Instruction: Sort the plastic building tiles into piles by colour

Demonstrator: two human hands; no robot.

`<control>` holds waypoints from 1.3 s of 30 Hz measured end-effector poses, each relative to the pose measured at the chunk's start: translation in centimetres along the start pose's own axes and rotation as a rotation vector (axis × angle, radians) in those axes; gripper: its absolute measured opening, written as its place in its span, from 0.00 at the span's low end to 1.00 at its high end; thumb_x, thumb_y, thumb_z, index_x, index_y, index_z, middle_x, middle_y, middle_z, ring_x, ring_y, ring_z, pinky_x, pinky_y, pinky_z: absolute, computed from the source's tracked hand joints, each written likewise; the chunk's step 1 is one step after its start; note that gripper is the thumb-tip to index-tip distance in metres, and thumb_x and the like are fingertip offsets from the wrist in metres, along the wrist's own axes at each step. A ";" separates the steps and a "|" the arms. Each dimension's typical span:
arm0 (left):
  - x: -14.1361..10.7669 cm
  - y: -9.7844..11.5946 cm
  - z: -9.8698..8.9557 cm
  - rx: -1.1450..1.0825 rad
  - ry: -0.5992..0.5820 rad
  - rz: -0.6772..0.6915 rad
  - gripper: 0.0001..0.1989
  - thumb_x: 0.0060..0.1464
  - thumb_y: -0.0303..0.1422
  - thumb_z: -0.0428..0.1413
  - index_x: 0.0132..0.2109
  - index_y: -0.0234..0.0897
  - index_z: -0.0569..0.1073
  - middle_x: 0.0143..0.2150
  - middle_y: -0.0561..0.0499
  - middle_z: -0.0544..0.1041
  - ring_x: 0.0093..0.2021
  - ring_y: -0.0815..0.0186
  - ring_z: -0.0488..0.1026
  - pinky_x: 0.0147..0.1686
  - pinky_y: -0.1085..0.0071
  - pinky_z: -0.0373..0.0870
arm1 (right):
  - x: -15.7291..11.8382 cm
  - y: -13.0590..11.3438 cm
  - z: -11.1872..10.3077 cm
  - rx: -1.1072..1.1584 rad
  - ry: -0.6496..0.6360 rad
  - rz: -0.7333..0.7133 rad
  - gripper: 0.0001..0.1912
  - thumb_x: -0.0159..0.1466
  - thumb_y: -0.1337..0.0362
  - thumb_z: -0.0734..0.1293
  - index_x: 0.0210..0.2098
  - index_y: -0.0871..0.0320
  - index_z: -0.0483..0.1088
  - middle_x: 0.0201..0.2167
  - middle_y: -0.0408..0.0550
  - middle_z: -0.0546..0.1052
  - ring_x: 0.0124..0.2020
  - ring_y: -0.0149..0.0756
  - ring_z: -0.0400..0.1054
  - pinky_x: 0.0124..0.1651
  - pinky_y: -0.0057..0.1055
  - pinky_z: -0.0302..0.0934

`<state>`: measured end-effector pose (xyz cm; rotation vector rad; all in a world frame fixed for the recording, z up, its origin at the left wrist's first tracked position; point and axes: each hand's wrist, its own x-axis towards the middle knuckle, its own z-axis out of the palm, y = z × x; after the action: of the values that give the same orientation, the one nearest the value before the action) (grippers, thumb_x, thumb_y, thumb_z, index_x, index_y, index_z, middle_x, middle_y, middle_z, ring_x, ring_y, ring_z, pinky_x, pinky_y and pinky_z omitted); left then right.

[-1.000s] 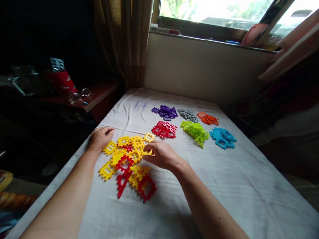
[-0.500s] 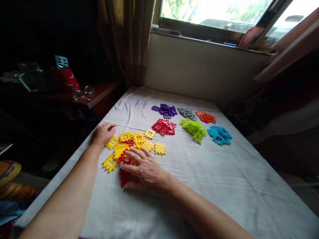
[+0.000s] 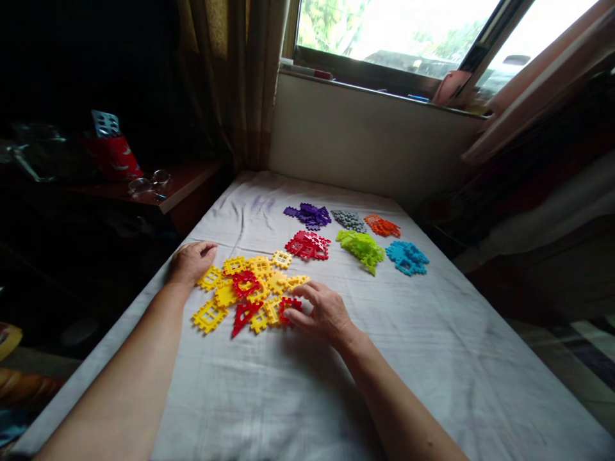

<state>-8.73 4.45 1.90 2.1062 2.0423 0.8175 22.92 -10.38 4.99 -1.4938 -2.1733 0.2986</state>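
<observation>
Yellow toothed plastic pieces [image 3: 225, 294] lie in a loose pile on the white cloth, with a few red ones among them: a red triangle [image 3: 244, 316], a red piece [image 3: 246, 283] and a red square [image 3: 289, 310] at the right edge. My right hand [image 3: 323, 314] is at that red square, thumb and fingers apart on either side of its right edge; whether it grips the piece is unclear. My left hand [image 3: 195, 261] rests curled on the cloth at the pile's left, its fingertips mostly hidden.
Behind the pile lie heaps of red [image 3: 308, 245], purple [image 3: 313, 216], grey [image 3: 348, 220], orange [image 3: 382, 225], lime [image 3: 361, 250] and blue pieces [image 3: 407, 257]. A side table [image 3: 187, 182] at the left holds glasses [image 3: 150, 182] and a red container [image 3: 120, 157].
My right hand has moved right, from over the red pieces at the pile's front to its right edge. More red and yellow pieces now show. The view has shifted slightly; my left hand stays beside the pile.
</observation>
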 end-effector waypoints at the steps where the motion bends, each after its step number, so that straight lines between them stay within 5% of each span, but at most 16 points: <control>1: 0.0 0.0 0.0 -0.001 0.002 0.002 0.21 0.53 0.43 0.48 0.43 0.39 0.80 0.44 0.46 0.82 0.43 0.57 0.77 0.45 0.67 0.71 | -0.4 0.1 0.1 -0.007 -0.027 -0.069 0.22 0.56 0.52 0.73 0.47 0.54 0.74 0.47 0.52 0.77 0.45 0.41 0.71 0.48 0.36 0.65; 3: 0.0 0.0 0.0 0.000 0.004 0.011 0.21 0.52 0.43 0.48 0.43 0.39 0.80 0.44 0.45 0.82 0.43 0.57 0.77 0.45 0.67 0.71 | -0.8 0.3 0.5 -0.019 -0.046 -0.172 0.26 0.55 0.55 0.74 0.51 0.54 0.73 0.51 0.53 0.75 0.48 0.43 0.69 0.50 0.38 0.64; 13: -0.1 0.2 -0.4 -0.013 0.002 0.017 0.21 0.53 0.43 0.48 0.43 0.39 0.80 0.43 0.45 0.82 0.42 0.56 0.77 0.45 0.66 0.72 | -0.3 1.2 1.0 0.069 0.082 -0.221 0.08 0.66 0.62 0.65 0.40 0.55 0.76 0.37 0.49 0.80 0.38 0.36 0.72 0.45 0.32 0.65; 18: -0.1 0.2 -0.4 -0.013 -0.003 0.022 0.21 0.52 0.43 0.48 0.42 0.38 0.80 0.43 0.44 0.82 0.43 0.54 0.77 0.47 0.63 0.71 | 0.7 2.7 -0.8 0.155 0.203 0.010 0.11 0.67 0.60 0.63 0.40 0.53 0.78 0.37 0.48 0.80 0.36 0.33 0.73 0.42 0.29 0.66; 26: 0.1 -0.1 -0.1 -0.014 0.015 0.024 0.20 0.52 0.44 0.48 0.42 0.40 0.80 0.42 0.44 0.82 0.42 0.54 0.77 0.46 0.63 0.72 | 5.3 9.1 -1.3 0.292 0.411 0.400 0.16 0.60 0.53 0.66 0.40 0.58 0.75 0.28 0.46 0.79 0.29 0.35 0.71 0.37 0.31 0.65; 31: 0.1 -0.3 0.1 -0.007 0.025 0.021 0.19 0.52 0.43 0.48 0.41 0.41 0.80 0.42 0.45 0.82 0.43 0.55 0.77 0.47 0.64 0.71 | 7.8 10.6 0.0 0.451 0.451 0.472 0.18 0.59 0.50 0.65 0.35 0.60 0.74 0.31 0.48 0.79 0.31 0.35 0.72 0.39 0.30 0.65; 39: 0.1 -0.2 0.1 -0.008 0.027 0.034 0.19 0.53 0.43 0.48 0.41 0.41 0.80 0.42 0.46 0.82 0.45 0.55 0.77 0.50 0.63 0.71 | 6.2 10.8 0.5 0.129 0.562 0.468 0.15 0.63 0.60 0.60 0.39 0.57 0.77 0.40 0.52 0.78 0.43 0.38 0.71 0.49 0.34 0.64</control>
<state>-8.91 4.61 1.80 2.1433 2.0180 0.8618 29.68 -0.50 1.53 -1.7421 -1.3396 0.1410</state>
